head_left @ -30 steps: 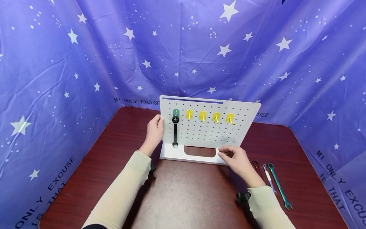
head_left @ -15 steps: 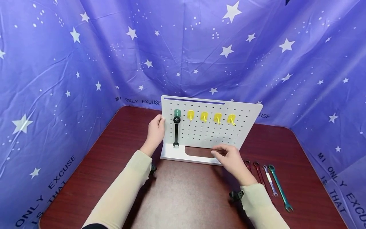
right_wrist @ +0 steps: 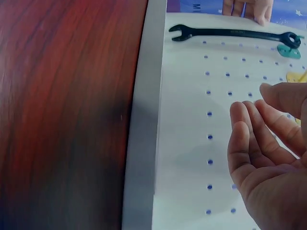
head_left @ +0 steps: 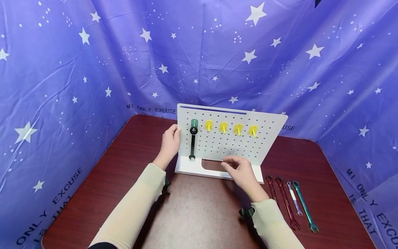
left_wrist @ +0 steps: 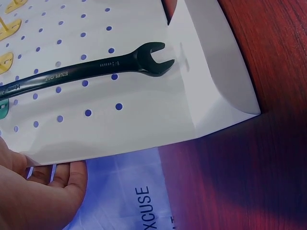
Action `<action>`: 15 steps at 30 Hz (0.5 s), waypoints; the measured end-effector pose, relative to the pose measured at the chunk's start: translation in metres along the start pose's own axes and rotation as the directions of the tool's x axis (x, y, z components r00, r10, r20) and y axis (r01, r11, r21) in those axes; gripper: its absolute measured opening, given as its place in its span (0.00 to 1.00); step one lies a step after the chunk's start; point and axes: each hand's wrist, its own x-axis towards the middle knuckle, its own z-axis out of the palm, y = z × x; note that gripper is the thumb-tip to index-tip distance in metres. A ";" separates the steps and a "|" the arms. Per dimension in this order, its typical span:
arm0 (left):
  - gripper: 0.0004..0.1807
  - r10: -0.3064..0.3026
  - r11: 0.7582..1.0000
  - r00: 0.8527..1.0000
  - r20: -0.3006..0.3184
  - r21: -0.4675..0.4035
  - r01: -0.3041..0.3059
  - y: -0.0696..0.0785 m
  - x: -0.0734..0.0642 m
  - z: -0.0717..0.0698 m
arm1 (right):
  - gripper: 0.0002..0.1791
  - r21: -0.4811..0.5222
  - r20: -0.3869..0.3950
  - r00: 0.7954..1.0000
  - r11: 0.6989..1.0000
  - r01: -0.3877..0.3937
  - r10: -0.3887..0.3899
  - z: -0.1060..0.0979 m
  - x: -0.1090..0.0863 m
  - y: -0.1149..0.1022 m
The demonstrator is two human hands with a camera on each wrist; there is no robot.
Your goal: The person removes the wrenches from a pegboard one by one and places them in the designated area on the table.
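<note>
A white pegboard (head_left: 214,141) stands upright on its base, with a black combination wrench (head_left: 192,145) hanging by its ring end from a green hook (head_left: 194,123) on the left. My left hand (head_left: 170,141) grips the board's left edge, fingers reaching behind it in the left wrist view. In front of the board's lower middle is my right hand (head_left: 240,171), fingers loosely bent and nothing between them. The right wrist view shows a gap between that hand's thumb (right_wrist: 285,98) and fingers. Several yellow hooks (head_left: 223,127) run in a row beside the green one, bearing nothing.
Right of the board, two red wrenches (head_left: 287,202), a small purple wrench (head_left: 294,197) with a white label and a green wrench (head_left: 304,206) lie on the dark red table (head_left: 199,214). A starry purple curtain (head_left: 192,52) encloses the table's back and sides.
My right hand has moved left along the board's base, uncovering its right end and the red wrenches. The left hand keeps its place on the edge. The view has shifted slightly.
</note>
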 end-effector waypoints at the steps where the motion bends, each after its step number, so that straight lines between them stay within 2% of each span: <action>1: 0.07 0.000 1.000 1.000 0.001 0.000 0.000 0.000 0.000 0.000 | 0.07 0.005 0.003 1.000 1.000 0.000 0.000 0.002 0.000 -0.001; 15: 0.07 -0.015 1.000 1.000 0.002 -0.001 0.015 0.001 -0.001 0.000 | 0.07 0.047 0.015 1.000 0.999 0.003 -0.004 0.017 0.011 -0.013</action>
